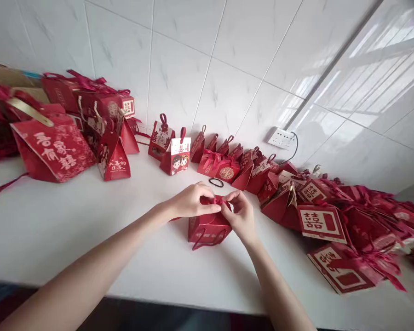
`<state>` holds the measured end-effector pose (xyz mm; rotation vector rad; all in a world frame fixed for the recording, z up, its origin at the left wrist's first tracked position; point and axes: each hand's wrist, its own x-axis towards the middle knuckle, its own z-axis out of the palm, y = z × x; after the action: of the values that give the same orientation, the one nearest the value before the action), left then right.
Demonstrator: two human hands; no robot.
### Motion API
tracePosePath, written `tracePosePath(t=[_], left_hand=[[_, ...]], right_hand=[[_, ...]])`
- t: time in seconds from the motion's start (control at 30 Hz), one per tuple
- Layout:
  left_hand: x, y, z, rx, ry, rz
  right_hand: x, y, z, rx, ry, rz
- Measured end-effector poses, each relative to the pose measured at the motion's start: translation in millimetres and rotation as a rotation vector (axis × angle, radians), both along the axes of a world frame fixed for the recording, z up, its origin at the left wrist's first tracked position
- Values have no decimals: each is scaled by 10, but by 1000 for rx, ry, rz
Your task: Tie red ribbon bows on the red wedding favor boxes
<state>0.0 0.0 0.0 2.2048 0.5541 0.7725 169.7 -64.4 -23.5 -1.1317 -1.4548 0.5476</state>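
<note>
A small red gift box (207,228) sits on the white counter (89,230) in front of me, with a red ribbon (219,201) at its top. My left hand (189,201) pinches the ribbon from the left, fingers curled over the box top. My right hand (240,216) pinches the ribbon from the right. A loose ribbon end trails below the box. Both hands are closed on the ribbon at the box's top.
Several red gift boxes (175,156) line the tiled wall; more lie piled at the right (320,223). Larger red bags (53,151) stand at the left. A black hair tie (216,182) lies behind the box. A white socket (280,138) is on the wall.
</note>
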Motion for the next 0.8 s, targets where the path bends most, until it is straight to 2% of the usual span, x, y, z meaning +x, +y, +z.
tracePosePath(t=[0.17, 0.43, 0.8], left_hand=[[83, -6, -55, -66, -39, 38], [73, -39, 4, -416, -132, -39], [114, -88, -18, -439, -139, 3]], right_hand=[[11, 5, 22, -1, 34, 63], [29, -16, 50, -25, 28, 91], [42, -8, 74, -1, -59, 93]])
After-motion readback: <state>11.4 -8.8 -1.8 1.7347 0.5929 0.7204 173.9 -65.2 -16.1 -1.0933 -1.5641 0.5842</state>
